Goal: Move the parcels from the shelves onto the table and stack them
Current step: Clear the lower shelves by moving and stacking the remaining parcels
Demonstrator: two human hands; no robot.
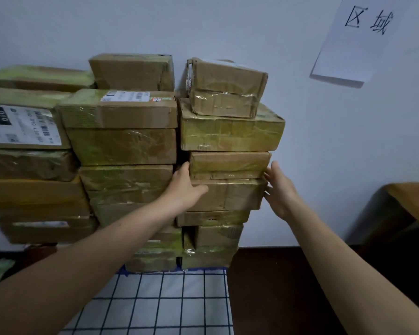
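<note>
Flanking one parcel (229, 165) are left fingers (184, 169), right fingers (275, 169).

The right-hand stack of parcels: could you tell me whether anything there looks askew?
Yes. The top parcel sits twisted and tilted on the wide parcel beneath, and that one overhangs the narrower parcels below it, looking top-heavy.

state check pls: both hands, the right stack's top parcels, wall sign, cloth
Left hand: open, fingers against the left side of the right stack, thumb on a parcel front.
Right hand: open, fingers straight, at the stack's right side; contact unclear.
Wide parcel: overhangs the parcels beneath.
Top parcel: sits askew on the wide one.
Paper sign: on the wall, lower edge lifting.
Checked cloth: flat under the stacks.
</note>
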